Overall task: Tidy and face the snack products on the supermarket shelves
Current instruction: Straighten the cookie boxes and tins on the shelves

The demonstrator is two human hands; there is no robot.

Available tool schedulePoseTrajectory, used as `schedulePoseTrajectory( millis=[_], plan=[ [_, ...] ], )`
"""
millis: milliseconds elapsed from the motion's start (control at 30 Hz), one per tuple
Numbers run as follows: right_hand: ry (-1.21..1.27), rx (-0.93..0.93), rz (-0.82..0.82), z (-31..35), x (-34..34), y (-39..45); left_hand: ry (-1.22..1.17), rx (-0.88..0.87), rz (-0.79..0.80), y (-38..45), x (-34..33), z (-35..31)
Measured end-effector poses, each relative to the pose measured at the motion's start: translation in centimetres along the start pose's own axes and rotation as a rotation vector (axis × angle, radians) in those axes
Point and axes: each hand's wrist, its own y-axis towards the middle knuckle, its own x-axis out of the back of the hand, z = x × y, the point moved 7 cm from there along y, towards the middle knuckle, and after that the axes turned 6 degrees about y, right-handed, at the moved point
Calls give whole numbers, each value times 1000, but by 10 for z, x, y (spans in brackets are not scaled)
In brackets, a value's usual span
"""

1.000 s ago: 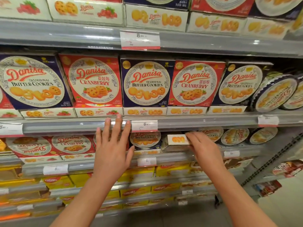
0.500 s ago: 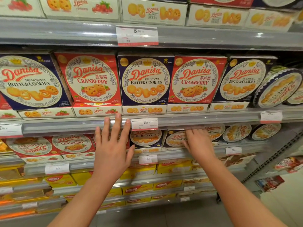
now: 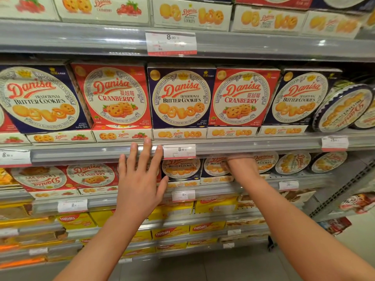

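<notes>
Nearest the camera, two bare forearms reach up from the lower edge toward the shelving. The left hand (image 3: 140, 179) is spread flat with straight fingers, holding nothing, its fingertips overlapping the grey shelf rail (image 3: 81, 154) just left of the 8.90 price tag (image 3: 179, 151); it sits almost exactly where it was half a second ago.

The right hand (image 3: 241, 169) has pushed further in since then: it now reaches under that rail, right of the price tag, and its fingers are hidden behind the rail's edge and blurred, so I cannot tell whether they grip anything. It lies against the front of a blue butter cookies box (image 3: 215, 168) that stands face-out below the rail. A second ago this box was turned side-on, showing its pale end panel; half a second ago it was partly turned; now its round label faces forward, level with the neighbouring butter cookies box (image 3: 180, 169) directly under the price tag.

Left of the price tag and below the rail, red cranberry boxes (image 3: 92, 175) stand face-out. Beyond the rail, above the price tag, a row of larger blue and red Danisa boxes (image 3: 181, 96) faces forward, unchanged, with round tins (image 3: 343, 107) tilted at the far right.
</notes>
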Motion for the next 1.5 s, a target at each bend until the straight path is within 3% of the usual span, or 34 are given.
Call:
schedulePoseTrajectory(
  millis=[133,233,500,767,933,1200,1500],
  plan=[
    [-131,79,19,1,-1,-7,0,3,-11,0,2,0],
    [-251,168,-134,8,11,-25,6,14,-16,0,4,1],
    [108,357,-533,7,45,-108,-1,34,-42,4,11,2],
    [172,363,-747,39,166,-75,-47,87,-12,7,24,-2],
    [50,368,-755,55,207,-45,-48,107,15,6,27,-4],
    [-45,240,-643,58,212,-22,-52,117,-3,7,24,-3],
    [-112,248,-730,49,224,-29,-70,122,-41,7,18,-4]
  ],
)
